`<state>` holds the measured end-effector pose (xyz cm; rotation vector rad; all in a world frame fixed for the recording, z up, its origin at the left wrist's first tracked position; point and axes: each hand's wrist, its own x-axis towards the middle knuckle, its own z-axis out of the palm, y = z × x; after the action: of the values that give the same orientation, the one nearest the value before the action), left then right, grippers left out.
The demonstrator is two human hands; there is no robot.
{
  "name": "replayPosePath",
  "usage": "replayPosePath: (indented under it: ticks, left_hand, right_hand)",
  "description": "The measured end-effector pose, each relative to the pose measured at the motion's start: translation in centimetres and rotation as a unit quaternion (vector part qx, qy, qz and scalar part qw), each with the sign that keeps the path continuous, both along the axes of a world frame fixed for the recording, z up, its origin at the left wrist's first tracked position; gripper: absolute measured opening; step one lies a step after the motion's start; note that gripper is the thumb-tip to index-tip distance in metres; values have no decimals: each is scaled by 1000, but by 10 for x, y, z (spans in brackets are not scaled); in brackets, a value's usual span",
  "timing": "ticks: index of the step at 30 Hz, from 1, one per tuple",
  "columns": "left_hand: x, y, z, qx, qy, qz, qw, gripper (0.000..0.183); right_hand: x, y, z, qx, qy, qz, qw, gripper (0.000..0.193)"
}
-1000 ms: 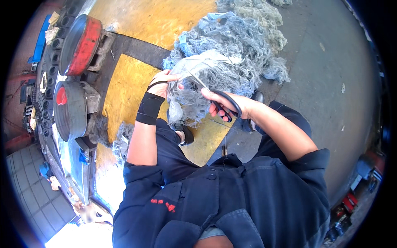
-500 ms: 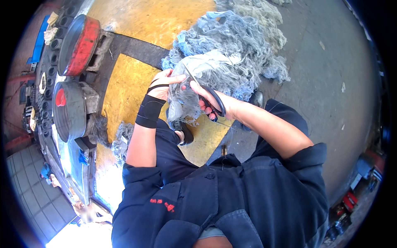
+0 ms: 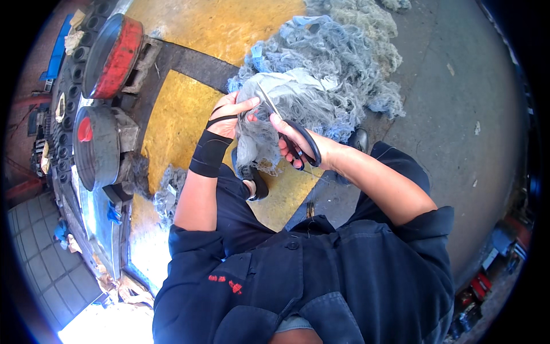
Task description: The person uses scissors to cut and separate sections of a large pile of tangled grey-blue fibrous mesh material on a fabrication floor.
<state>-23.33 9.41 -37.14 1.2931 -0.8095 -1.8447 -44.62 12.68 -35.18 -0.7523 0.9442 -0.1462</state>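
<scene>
Scissors [image 3: 310,140] nearer the left hand [image 3: 227,112] than a second ago

Both hands are a little above the centre of the frame, near each other but apart. The left hand [image 3: 228,112] is bent inward, its thumb [image 3: 247,105] stretched toward the right; a thin black strap [image 3: 219,121] crosses it and a black brace [image 3: 209,153] wraps the wrist. The left forearm [image 3: 196,198] runs almost straight up. The right hand [image 3: 298,137] has curled fingers [image 3: 285,149], its thumb toward the upper left, its bare forearm [image 3: 375,178] slanting in from the lower right.
</scene>
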Motion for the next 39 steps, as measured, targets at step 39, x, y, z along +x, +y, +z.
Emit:
replayPosePath:
  ticks: [39]
  left_hand:
    - [-2,0,12,16,-15,-49,999,16]
  right_hand:
    - [-3,-17,-3,-16,5,38,999,67]
